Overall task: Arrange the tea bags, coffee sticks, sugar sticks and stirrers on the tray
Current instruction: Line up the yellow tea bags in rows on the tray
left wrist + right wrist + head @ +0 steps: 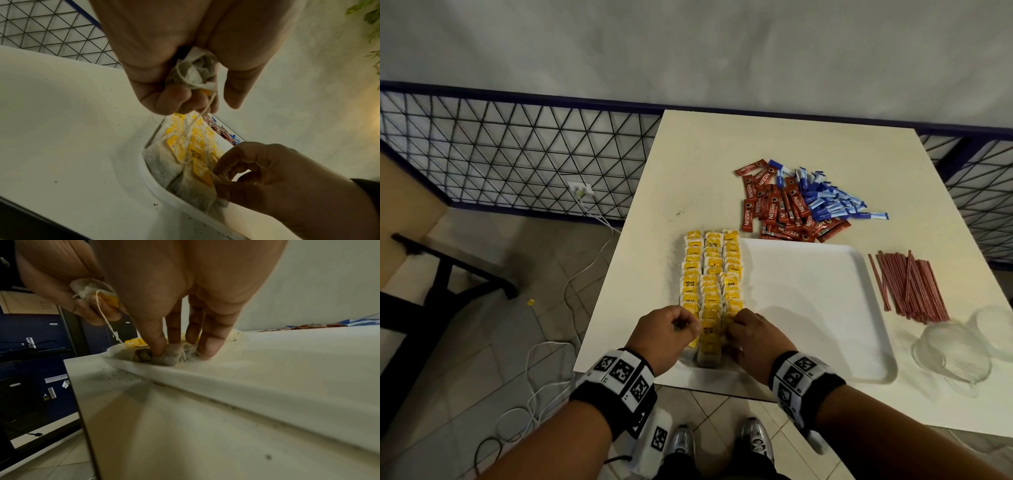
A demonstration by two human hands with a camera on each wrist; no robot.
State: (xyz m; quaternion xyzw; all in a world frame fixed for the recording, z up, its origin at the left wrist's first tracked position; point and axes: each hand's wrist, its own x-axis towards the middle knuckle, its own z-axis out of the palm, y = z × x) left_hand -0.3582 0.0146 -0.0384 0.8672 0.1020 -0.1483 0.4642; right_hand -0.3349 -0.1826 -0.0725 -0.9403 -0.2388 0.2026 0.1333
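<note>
Showing the near left corner of the white tray (825,308), the head view has both hands covering the closest ends of three rows of yellow-tagged tea bags (710,274). What the left hand (669,334) encloses is hidden there; the left wrist view reveals its fingers curled round a crumpled tea bag (195,73), whose string trails down to the rows. The right hand (753,339) hides its fingertips from above; the right wrist view shows them bunched, pinching a tea bag (170,356) that lies on the tray just inside the near rim. Only the head view takes in the heaped red coffee sticks (780,209) and blue sugar sticks (828,202) beyond the tray, and the red stirrers (911,287) to its right, all on the table (705,164). Clear glassware at the right edge is hard to make out.
</note>
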